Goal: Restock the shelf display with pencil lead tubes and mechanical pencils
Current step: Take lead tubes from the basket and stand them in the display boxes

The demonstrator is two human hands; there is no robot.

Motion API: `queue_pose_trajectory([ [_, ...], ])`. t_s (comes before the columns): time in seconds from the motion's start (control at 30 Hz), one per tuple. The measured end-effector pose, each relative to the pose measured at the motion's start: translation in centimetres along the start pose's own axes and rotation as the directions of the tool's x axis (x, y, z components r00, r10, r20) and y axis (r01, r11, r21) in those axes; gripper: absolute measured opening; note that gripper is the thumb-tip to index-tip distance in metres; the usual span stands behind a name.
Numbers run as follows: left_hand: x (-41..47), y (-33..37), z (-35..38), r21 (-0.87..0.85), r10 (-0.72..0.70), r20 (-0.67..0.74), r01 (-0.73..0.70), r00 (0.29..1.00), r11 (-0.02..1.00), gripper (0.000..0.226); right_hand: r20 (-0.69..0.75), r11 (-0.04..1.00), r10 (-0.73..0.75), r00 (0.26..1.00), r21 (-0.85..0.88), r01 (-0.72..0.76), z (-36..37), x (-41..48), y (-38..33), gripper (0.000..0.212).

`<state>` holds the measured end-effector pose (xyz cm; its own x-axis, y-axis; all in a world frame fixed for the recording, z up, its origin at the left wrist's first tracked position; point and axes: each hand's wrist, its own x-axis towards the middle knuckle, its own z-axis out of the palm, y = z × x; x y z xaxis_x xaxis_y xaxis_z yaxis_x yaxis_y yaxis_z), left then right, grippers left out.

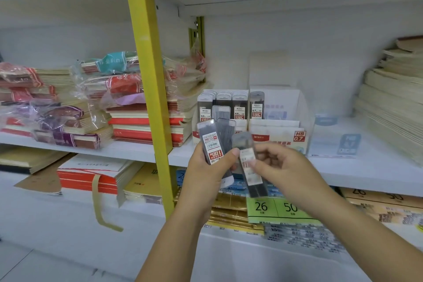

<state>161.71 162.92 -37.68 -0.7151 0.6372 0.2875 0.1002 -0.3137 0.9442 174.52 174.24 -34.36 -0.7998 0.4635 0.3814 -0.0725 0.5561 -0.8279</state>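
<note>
Lead tubes gripped in left hand; right fingers pinch one tube.

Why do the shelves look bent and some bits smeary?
Head view: the wide-angle lens bows the shelf edge and yellow post; the lead tube pinched by the right hand is motion-blurred, its label unreadable; the stacked notebooks at far right look soft; light is even.

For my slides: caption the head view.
Left hand holds several lead tubes; right hand pinches a single tube before the display box.
</note>
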Motion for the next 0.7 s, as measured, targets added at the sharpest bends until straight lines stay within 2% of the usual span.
queue_pose_trajectory([
  [0.07, 0.2, 0.1, 0.0, -0.005, 0.005, -0.036, -0.005, 0.999, 1.0, 0.042, -0.144, 0.998, -0.061, 0.988, -0.008, 0.06, -1.6, 1.5, -1.3, 0.024],
  [0.1, 0.4, 0.3, -0.1, -0.014, -0.011, -0.054, 0.01, 0.998, 1.0, 0.039, -0.225, 0.995, -0.098, 0.969, -0.005, 0.099, -2.8, 2.7, -1.9, 0.028],
  [0.13, 0.7, 0.1, -0.3, -0.03, -0.014, -0.063, 0.012, 0.998, 0.999, 0.026, -0.29, 0.99, -0.138, 0.947, -0.017, 0.139, -4.1, 3.9, -2.6, 0.039],
  [0.17, 0.9, 0.2, -0.3, -0.046, -0.025, -0.072, 0.022, 0.997, 0.999, 0.01, -0.326, 0.982, -0.191, 0.926, -0.061, 0.181, -5.2, 5.3, -3.2, 0.053],
  [0.23, 1.1, 0.2, -0.4, -0.053, -0.034, -0.091, 0.03, 0.995, 0.998, 0.016, -0.32, 0.946, -0.284, 0.904, -0.246, 0.21, -6.7, 7.6, -4.1, 0.066],
  [0.3, 1.3, 0.2, -0.4, -0.075, -0.045, -0.11, 0.037, 0.993, 0.996, 0.018, -0.262, 0.893, -0.317, 0.911, -0.406, 0.194, -6.9, 9.3, -4.1, 0.057],
  [0.47, 1.5, -0.2, -0.5, -0.102, -0.049, -0.119, 0.037, 0.992, 0.994, 0.016, -0.127, 0.803, -0.306, 0.943, -0.566, 0.185, -6.3, 11.4, -2.5, 0.038],
  [0.6, 1.4, -0.1, -0.7, -0.071, -0.054, -0.1, 0.047, 0.994, 0.996, 0.014, -0.111, 0.886, -0.178, 0.978, -0.45, 0.111, -6.3, 12.4, -1.7, 0.023],
  [0.63, 1.3, 0.0, -0.7, -0.054, -0.053, -0.088, 0.049, 0.995, 0.997, 0.016, -0.117, 0.882, -0.169, 0.979, -0.461, 0.098, -6.2, 12.6, -1.5, 0.017],
  [0.7, 1.2, 0.3, -0.8, -0.023, -0.044, -0.053, 0.043, 0.998, 0.999, 0.029, -0.119, 0.799, -0.18, 0.976, -0.597, 0.074, -6.1, 13.1, -1.3, 0.011],
])
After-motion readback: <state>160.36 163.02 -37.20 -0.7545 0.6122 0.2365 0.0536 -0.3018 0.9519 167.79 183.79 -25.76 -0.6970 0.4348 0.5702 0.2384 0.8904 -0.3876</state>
